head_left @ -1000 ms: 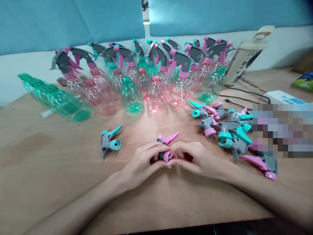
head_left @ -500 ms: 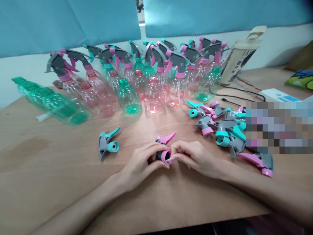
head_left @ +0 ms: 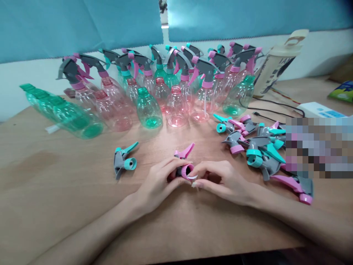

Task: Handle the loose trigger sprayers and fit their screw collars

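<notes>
My left hand [head_left: 162,180] is closed around a grey-and-pink trigger spray head [head_left: 188,171], whose pink collar opens toward the right. The pink trigger points up beyond my fingers, and much of the grey body is hidden by them. At the collar's mouth my right hand [head_left: 220,180] pinches a small thin white piece [head_left: 193,177] between thumb and index finger; its full shape is too small to tell. To the left, a grey-and-teal spray head [head_left: 124,162] lies alone on the table.
Several spray heads [head_left: 256,147] lie piled at right, beside a blurred-out patch. Behind stand rows of pink and green bottles [head_left: 176,114], many with heads fitted. Green bottles [head_left: 91,129] lie nested at left. A cream tumbler [head_left: 278,66], cables and a white box [head_left: 320,109] are back right.
My right thumb and index finger have parted slightly and drawn back from the collar, so the white piece shows more. The spray head has shifted a little in my left hand. The view moved slightly.
</notes>
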The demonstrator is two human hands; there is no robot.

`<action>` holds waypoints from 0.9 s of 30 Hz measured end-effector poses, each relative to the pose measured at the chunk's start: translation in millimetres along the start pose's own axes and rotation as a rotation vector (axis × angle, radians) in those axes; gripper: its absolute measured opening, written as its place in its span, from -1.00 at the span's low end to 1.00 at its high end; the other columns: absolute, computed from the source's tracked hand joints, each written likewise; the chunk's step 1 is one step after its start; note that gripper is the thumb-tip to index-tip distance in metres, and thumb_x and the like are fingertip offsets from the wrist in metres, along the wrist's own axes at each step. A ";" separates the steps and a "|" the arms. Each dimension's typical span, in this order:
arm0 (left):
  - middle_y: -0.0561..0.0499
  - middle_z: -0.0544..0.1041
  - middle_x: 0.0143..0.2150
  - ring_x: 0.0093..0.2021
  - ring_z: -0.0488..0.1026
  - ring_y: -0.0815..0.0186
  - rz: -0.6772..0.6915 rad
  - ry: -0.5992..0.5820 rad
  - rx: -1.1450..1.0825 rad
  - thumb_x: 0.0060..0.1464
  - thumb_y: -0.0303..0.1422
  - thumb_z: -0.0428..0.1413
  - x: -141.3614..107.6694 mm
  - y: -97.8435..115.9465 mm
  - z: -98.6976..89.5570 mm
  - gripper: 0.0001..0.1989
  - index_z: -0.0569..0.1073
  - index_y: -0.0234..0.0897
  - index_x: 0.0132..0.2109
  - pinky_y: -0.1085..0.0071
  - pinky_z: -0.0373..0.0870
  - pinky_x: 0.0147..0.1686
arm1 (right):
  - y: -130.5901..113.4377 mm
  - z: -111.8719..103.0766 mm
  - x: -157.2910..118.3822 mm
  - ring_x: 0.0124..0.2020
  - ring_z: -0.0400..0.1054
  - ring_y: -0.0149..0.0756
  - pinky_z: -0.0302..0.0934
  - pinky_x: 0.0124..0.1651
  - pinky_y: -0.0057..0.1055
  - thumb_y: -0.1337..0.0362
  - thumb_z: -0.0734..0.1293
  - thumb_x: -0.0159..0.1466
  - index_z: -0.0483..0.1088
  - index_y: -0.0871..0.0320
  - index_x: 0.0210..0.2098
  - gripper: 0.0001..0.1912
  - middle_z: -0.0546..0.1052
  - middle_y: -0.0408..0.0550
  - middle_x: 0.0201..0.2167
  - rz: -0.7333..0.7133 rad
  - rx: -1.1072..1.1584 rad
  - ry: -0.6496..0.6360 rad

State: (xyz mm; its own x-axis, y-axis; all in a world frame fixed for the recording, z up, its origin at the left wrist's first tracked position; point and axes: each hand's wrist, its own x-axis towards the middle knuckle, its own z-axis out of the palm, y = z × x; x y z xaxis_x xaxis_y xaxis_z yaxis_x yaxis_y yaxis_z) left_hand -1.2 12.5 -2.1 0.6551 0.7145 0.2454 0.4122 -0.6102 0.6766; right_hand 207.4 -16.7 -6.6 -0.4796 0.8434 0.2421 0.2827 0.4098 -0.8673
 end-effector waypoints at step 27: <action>0.06 0.49 -0.20 -0.36 0.38 0.41 -0.013 0.080 0.062 0.09 -0.45 0.16 -0.5 -0.6 -2.1 -0.75 0.40 -0.23 -0.06 0.49 0.32 -0.32 | 5.3 -12.3 7.2 -0.44 0.40 -0.41 0.30 -0.31 -0.43 0.12 0.27 0.27 0.45 0.24 -0.38 -0.70 0.53 -0.07 -0.45 0.318 0.470 0.077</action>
State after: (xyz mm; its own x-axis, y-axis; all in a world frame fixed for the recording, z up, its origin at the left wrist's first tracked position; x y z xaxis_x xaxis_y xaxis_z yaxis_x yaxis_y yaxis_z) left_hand -3.1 13.2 -1.2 0.5976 0.7462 0.2934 0.4603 -0.6189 0.6364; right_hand 215.7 -4.2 -4.1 -0.3645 0.9300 -0.0469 -0.0053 -0.0524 -0.9986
